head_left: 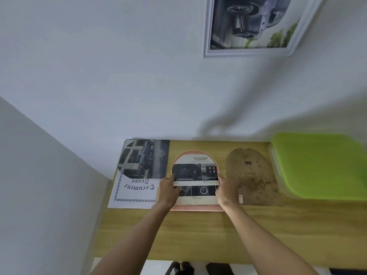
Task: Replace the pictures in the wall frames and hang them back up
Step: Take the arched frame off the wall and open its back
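Observation:
An arch-shaped pink frame (195,209) lies flat on the wooden table (198,235). An arch-cut picture (195,171) headed "ADVANCED", with car dashboard photos, lies in it. My left hand (168,190) grips the picture's left edge, thumb on top. My right hand (227,192) holds its right edge. The brown arch-shaped backing board (252,177) lies just to the right. On the wall above hangs a white-framed car picture (250,24).
A car brochure (144,158) with a cut-out rounded shape and a "Document Frame" sheet (135,192) lie at the table's left end, by the side wall. A box with a green lid (321,165) stands at the right. Dark shoes show below the table edge.

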Demonstrator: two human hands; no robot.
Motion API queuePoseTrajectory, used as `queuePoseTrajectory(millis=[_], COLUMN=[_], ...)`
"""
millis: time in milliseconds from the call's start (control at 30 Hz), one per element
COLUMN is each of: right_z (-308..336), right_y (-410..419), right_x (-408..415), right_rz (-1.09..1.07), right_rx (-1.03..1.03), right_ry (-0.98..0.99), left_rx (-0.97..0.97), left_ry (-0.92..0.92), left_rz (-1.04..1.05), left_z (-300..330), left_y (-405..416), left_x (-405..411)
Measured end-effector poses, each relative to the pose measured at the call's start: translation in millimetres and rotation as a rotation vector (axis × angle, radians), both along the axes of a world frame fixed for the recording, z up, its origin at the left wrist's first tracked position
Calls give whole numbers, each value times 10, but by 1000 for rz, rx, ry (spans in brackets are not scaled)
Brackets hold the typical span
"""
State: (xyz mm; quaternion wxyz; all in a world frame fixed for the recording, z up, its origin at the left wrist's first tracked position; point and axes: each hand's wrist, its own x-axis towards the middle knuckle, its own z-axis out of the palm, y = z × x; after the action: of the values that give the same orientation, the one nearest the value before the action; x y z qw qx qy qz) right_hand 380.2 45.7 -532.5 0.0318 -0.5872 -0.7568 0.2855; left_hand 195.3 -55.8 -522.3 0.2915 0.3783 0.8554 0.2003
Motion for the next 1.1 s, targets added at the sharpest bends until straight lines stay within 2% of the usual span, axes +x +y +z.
queuePoseTrajectory(millis=[200, 267, 467, 600, 967, 1100], right_z=[-8, -38, 14, 1, 88, 109], right_y=[-253, -293, -237, -142, -217, -207], right_x=[-120, -178, -281, -227, -100, -77], right_rz=[-8, -63, -352, -496, -500, -523], right_rx=[-50, -71, -233, -246, -73, -129], right_ry=[-180, -183, 35, 211, 158, 338], left_rx=[-85, -91, -98, -90, -75, -36], left_ry=[103, 105, 140, 150, 74, -4], left_rz=[-122, -129, -150, -152, -114, -94], left_z=[-175, -196, -230, -246, -233, -212], left_y=[-76, -72, -65, -68, -79, -109], left_x=[128, 128, 116, 131, 126, 118])
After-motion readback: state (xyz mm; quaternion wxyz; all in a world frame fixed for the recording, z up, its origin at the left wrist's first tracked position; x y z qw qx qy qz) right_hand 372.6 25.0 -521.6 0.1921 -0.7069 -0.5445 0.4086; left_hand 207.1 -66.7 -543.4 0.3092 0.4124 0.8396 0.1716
